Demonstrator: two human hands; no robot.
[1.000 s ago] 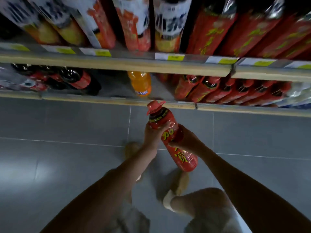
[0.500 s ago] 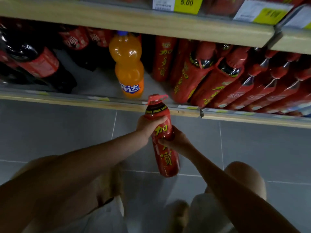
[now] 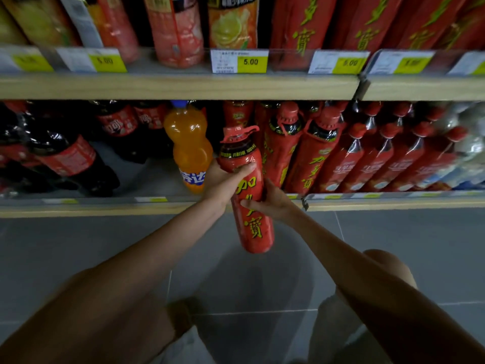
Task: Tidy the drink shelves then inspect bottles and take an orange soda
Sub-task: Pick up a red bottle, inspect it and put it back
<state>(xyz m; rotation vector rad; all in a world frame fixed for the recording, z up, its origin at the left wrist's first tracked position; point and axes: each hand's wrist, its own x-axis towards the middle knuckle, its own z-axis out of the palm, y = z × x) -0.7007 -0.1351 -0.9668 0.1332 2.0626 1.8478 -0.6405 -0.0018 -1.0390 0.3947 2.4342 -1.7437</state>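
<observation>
Red plastic bottle [image 3: 256,224] with yellow characters down the label, that's what both hands are on right now. The left hand [image 3: 225,182] wraps the upper part just below the neck, thumb lying across the front. The right hand [image 3: 271,202] grasps it around the middle from the other side, thumb pressed on the label. The bottle is held roughly upright, leaning a bit, out in front of the lower shelf [image 3: 105,206], with its bottom hanging over the grey tile floor [image 3: 78,245] and its red cap up at the level of the stock.

The orange soda [image 3: 190,148] stands on that lower shelf just left of the held bottle, blue cap on top, blue-and-white logo near its base. It looks very close to the left hand; can't tell if they actually touch.

Left of the soda there are dark cola bottles [image 3: 65,156] with red labels, some tipped over. To the right, a packed row of matching red bottles [image 3: 315,153] leaning back. The upper shelf [image 3: 157,86] carries more drinks and yellow price tags, one clearly reading 5.00 [image 3: 240,61]. A bare knee [image 3: 388,264] pokes in at lower right.
</observation>
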